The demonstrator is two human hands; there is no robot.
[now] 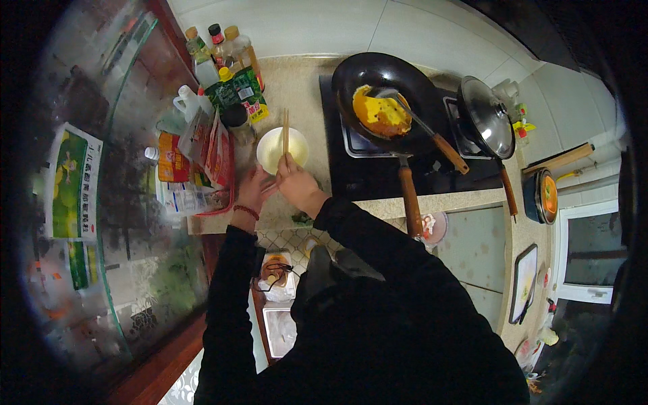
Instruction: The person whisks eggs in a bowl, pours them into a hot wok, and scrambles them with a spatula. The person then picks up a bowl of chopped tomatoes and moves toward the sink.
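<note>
Wooden chopsticks [286,126] are held in my right hand [296,182], their far ends pointing away over a white bowl [267,152]. My left hand [255,187] is at the bowl's near left side, close against my right hand; whether it grips the bowl cannot be made out. On the left burner of the black cooktop rests a dark wok [349,76] with a wooden handle. Yellow egg [382,119], browned in places, lies in the wok. A metal spatula [422,124] with a wooden handle leans in it, its head on the egg.
A lidded pan [486,116] stands on the right burner. Bottles [205,66], a green pouch [235,88], a dark-lidded jar [238,121] and a red basket [231,195] of packets crowd the counter's left side. Nested bowls [547,197] and a cutting board [524,283] are farther right.
</note>
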